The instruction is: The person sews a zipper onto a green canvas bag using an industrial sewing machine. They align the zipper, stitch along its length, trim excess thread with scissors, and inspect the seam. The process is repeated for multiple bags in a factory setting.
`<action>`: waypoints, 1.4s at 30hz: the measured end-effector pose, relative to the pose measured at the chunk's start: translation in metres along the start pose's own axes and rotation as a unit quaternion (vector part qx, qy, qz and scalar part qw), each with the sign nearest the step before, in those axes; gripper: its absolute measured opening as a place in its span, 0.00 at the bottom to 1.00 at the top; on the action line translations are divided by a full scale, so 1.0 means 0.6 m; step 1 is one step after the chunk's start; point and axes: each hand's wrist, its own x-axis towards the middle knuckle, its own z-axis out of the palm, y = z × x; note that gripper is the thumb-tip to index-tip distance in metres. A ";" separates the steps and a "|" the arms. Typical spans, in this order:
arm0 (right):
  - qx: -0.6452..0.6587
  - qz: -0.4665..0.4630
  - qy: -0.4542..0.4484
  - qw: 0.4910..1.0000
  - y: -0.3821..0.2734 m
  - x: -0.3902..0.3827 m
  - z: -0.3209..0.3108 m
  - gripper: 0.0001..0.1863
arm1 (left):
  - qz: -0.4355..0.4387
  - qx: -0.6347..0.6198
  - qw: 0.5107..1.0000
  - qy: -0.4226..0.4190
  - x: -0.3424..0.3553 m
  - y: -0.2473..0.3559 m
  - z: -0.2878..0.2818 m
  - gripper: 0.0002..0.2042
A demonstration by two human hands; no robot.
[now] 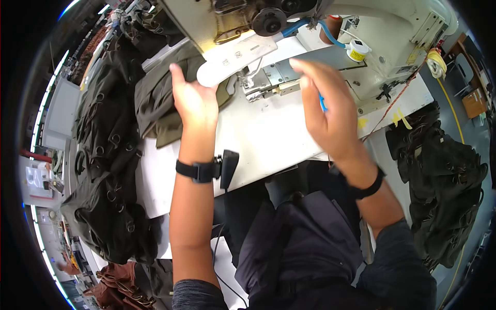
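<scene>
My left hand (196, 102) is palm up beside an olive cloth piece (155, 101) on the white sewing table (248, 137). Its thumb stretches away from the palm; a white rounded bar (230, 62) hides the other fingers. Right of the needle area, my right hand (333, 111) is raised with curled fingers and looks slightly blurred. A slim blue thing (323, 102) shows between thumb and fingers, mostly hidden, its kind unclear. Between my hands lies the sewing machine's metal plate and presser foot (256, 85), with no cloth visible under it.
The sewing machine head (268, 20) overhangs the far side. Behind the arm stand a brown thread spool (330, 30) and a small white container (357, 50). Dark bags with metal rings pile up at left (108, 155) and right (444, 186). Reddish-brown pieces (119, 284) lie lower left.
</scene>
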 end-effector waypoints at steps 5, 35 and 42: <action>-0.100 -0.067 -0.090 0.989 0.057 0.083 0.012 0.10 | 0.037 -0.027 0.993 -0.110 0.087 -0.059 0.002 0.20; 0.025 0.033 -0.200 0.979 0.063 0.124 0.040 0.15 | 0.076 -0.049 0.994 -0.059 -0.042 -0.066 0.056 0.30; 0.036 0.069 -0.183 0.980 0.096 0.112 0.061 0.17 | 0.056 -0.076 0.995 -0.023 -0.071 -0.069 0.066 0.29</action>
